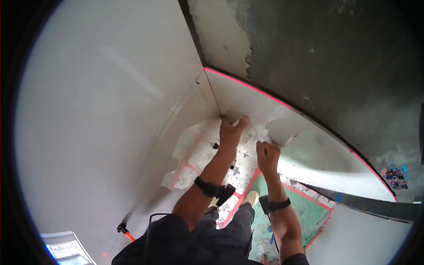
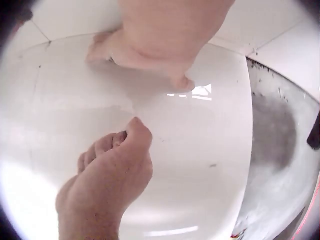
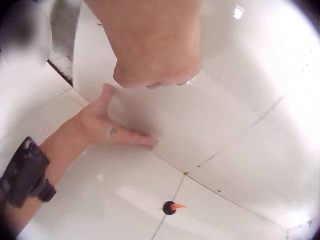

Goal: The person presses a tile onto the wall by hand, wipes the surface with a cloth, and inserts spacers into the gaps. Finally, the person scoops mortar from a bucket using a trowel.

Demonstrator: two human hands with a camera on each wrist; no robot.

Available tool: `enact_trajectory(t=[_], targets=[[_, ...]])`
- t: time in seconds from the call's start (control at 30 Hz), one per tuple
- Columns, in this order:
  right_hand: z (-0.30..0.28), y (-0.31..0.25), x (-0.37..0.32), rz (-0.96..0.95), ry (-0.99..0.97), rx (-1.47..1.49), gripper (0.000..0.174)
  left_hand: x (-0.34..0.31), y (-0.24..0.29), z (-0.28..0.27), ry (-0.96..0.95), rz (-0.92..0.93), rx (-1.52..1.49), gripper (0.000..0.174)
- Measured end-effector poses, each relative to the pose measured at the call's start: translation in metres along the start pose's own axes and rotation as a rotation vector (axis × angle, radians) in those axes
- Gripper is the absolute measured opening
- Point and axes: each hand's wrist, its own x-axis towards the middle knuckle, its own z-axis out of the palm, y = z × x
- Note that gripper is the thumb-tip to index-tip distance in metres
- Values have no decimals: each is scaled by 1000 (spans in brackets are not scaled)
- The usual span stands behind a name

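A large glossy white wall tile (image 1: 318,137) stands against the wall, with a red laser line along its upper edge. My left hand (image 1: 232,129) lies against this tile near the corner, thumb spread and fingers straight, as the right wrist view also shows. A little to its right, my right hand (image 1: 268,155) is curled into a fist right at the tile's surface, with nothing visible inside it. In the left wrist view the fist (image 2: 112,170) is below the left hand (image 2: 150,55). Both wrists wear black camera straps.
A second white tiled wall (image 1: 101,110) meets the tile at the corner. On it sits a black round piece with an orange tip (image 3: 170,207). Bare grey wall (image 1: 309,57) rises above the laser line. Green floor sheeting (image 1: 304,212) with red tape lies below.
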Motion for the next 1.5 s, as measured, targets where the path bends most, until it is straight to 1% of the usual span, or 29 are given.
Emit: enact_trajectory(t=[0.03,0.1,0.17,0.23,0.27,0.3,0.33,0.4,0.43,0.5,0.53,0.57,0.6,0.63,0.67,0.73,0.8,0.83,0.9,0.97,1.03,1.07,1.17,1.23,1.3,1.33,1.37,1.43,1.5], targets=[[-7,-16,-7,34,-61,12,36,-5,8,10,12,29,32,69],[-16,-62,-18,-162,-162,67,36,-9,17,16,42,71,6,68],[-21,-82,-12,-208,-175,101,38,-14,16,20,2,96,-73,67],[-15,-67,27,71,103,306,39,-18,18,21,28,104,-96,66],[-4,-63,26,27,65,291,38,-20,18,18,21,62,-82,65],[-1,-66,17,106,78,232,33,-18,18,18,3,31,-76,63],[6,-72,9,-201,102,99,31,-14,18,18,5,40,-81,63],[12,-67,3,-341,0,-122,29,-15,18,16,-33,158,-32,57],[7,-64,6,-183,-127,-211,28,-17,20,16,-34,154,-29,57],[-6,-70,28,69,-63,139,32,-21,24,19,-25,67,-84,57],[-3,-67,21,23,-6,119,35,-21,24,21,-13,87,-102,52],[7,-77,14,-198,126,185,34,-19,26,21,-24,96,-106,52],[-2,-77,17,-122,-12,128,27,-16,21,15,44,43,2,48],[-17,-75,18,-28,-125,61,21,-5,-8,-2,63,42,46,49],[-7,-54,17,-96,-14,301,15,12,-52,-43,59,74,85,51],[-3,-31,4,-163,-90,279,16,101,-168,-155,-158,297,113,56],[-9,-39,-25,-305,-70,47,24,39,-64,-82,48,-50,57,51],[-42,-67,-41,-260,-116,124,32,24,-31,-57,74,-54,129,62],[-89,-67,-72,-119,-52,12,30,-21,28,2,35,-6,253,78],[-132,-51,-95,-32,110,43,37,-49,38,45,38,85,366,76],[-177,-58,-109,24,142,90,38,-64,38,69,84,259,529,70],[-195,-53,-116,19,159,101,38,-71,32,88,127,337,482,61],[-246,-30,-113,2,136,47,38,-74,29,95,38,302,449,67],[-278,-3,-92,48,83,158,38,-76,30,98,66,331,458,66],[-307,16,-61,-184,189,40,38,-79,32,101,64,353,424,66],[-310,14,-65,-107,101,38,38,-89,35,112,89,332,366,55],[-308,11,-77,-19,11,43,38,-92,35,113,99,332,372,55],[-316,13,-79,-108,-46,42,39,-92,34,116,123,360,361,52],[-325,24,-64,-129,99,190,38,-96,33,117,124,395,349,50]])
